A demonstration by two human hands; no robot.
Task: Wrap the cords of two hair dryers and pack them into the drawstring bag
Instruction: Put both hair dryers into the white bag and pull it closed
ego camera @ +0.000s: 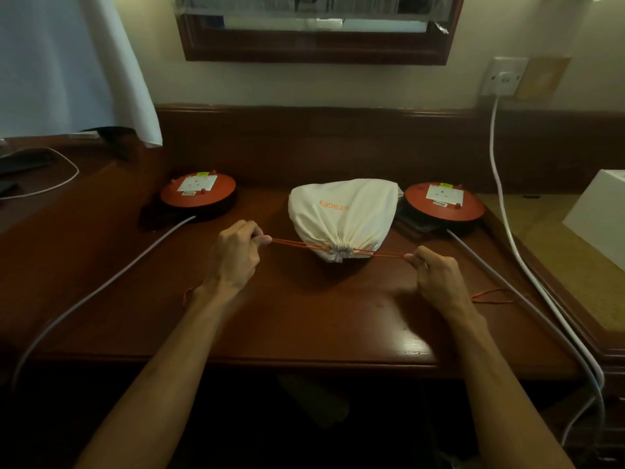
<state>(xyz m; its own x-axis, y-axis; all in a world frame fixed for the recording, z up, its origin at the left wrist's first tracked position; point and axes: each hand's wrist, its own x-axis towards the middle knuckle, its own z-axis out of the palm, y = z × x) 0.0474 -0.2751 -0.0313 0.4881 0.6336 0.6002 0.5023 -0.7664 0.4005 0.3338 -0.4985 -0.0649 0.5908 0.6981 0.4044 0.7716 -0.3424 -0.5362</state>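
Centrally, on the dark wooden table [304, 326]: one cream drawstring bag [341, 214], bulging, orange lettering on its cloth, mouth gathered tight and facing the person. Hair dryers are not visible — the bag's contents cannot be told.

Drawstring [291, 244], orange: runs out taut from both sides of the bag's gathered mouth. Loose orange ends lie on the table, one near the left wrist, one to the right of the right hand.

Left hand [236, 255]: left of the bag's mouth, fingers [262, 239] curled, pinching the drawstring between thumb and fingertips.

Right hand [439, 279]: right of the bag's mouth, fingers curled, likewise pinching the drawstring. Both forearms reach in from the near table edge.

Left of the bag: one orange round socket reel [198, 194] with a white socket plate on top; a grey cable [101, 289] leads from it toward the near left table edge.

Right of the bag, just beside it: a second orange reel [443, 201] of the same kind, its grey cable [507, 286] running to the near right.

Behind the bag, on the wall: a dark-framed mirror [318, 45]. Far right of the bag — a white wall socket [504, 76] with a white cord [497, 164] hanging from it, and a white box [598, 214]. Far left: a pale curtain [67, 62].
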